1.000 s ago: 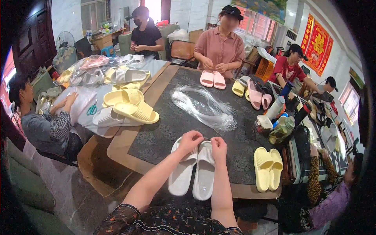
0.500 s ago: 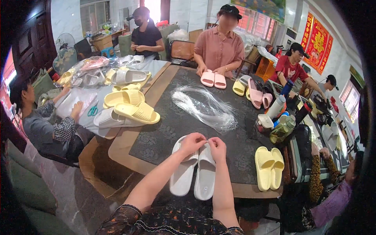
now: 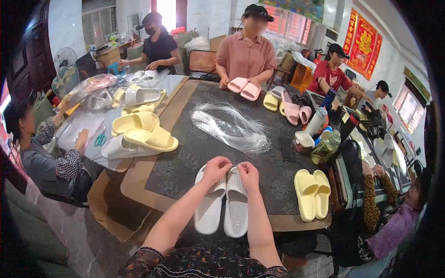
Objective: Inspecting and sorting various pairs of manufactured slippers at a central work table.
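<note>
A pair of grey ribbed slippers [image 3: 209,214] lies side by side at the table's near edge, heels toward me. Over the strap of the left one, my left hand [image 3: 216,171] is closed in a pinch. Opposite it, my right hand [image 3: 248,176] pinches above the right slipper's strap. The fingertips of both hands are close together between the toes; whatever is in them is too small to make out. Beyond my hands lies a loose bundle of clear plastic strands [image 3: 209,121]. To the right, a pair of yellow slippers [image 3: 306,194] rests near the table edge.
Yellow and grey slippers [image 3: 150,138] are stacked on the left table, near teal scissors [image 3: 100,140]. Bottles [image 3: 326,147] and a food container [image 3: 304,140] crowd the right side. Across the table a co-worker [image 3: 248,53] handles pink slippers [image 3: 250,91]. Other people sit around.
My hands have parted slightly, still pinched over the grey slippers. Across the table, the co-worker has tilted the pink slippers. The whole view has shifted a little.
</note>
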### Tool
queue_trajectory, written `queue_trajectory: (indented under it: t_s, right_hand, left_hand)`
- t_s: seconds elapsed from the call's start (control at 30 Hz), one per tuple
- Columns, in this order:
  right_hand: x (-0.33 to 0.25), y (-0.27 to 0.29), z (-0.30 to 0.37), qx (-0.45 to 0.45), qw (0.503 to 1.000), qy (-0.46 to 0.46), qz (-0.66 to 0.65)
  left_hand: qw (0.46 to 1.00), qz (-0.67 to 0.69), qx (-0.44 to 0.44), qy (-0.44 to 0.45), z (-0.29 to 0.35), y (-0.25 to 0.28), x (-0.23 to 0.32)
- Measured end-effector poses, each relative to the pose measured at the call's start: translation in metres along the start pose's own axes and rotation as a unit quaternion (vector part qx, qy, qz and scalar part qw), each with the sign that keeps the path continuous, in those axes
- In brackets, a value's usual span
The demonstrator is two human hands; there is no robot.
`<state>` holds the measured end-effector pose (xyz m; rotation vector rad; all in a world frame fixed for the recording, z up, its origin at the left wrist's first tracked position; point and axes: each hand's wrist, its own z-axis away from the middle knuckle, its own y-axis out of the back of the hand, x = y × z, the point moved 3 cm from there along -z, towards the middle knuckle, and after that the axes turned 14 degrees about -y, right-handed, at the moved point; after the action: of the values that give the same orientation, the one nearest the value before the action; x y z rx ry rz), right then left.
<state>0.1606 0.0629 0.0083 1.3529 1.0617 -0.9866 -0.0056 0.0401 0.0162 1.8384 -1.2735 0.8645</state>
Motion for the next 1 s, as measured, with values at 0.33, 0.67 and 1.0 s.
queue_trajectory:
  t_s: [0.33, 0.67, 1.0]
  right_hand:
    - [0.005, 0.000, -0.003, -0.012, 1.000, -0.007, -0.007]
    - [0.002, -0.001, -0.003, 0.010, 1.000, 0.026, -0.003]
    - [0.004, 0.000, -0.002, -0.006, 1.000, 0.005, 0.005]
  left_hand:
    - [0.999, -0.011, -0.053, -0.007, -0.001, -0.006, 0.002]
    - [0.996, -0.026, -0.084, -0.007, -0.002, -0.006, -0.004]
    - [0.997, -0.022, -0.069, -0.006, 0.001, -0.009, 0.001]
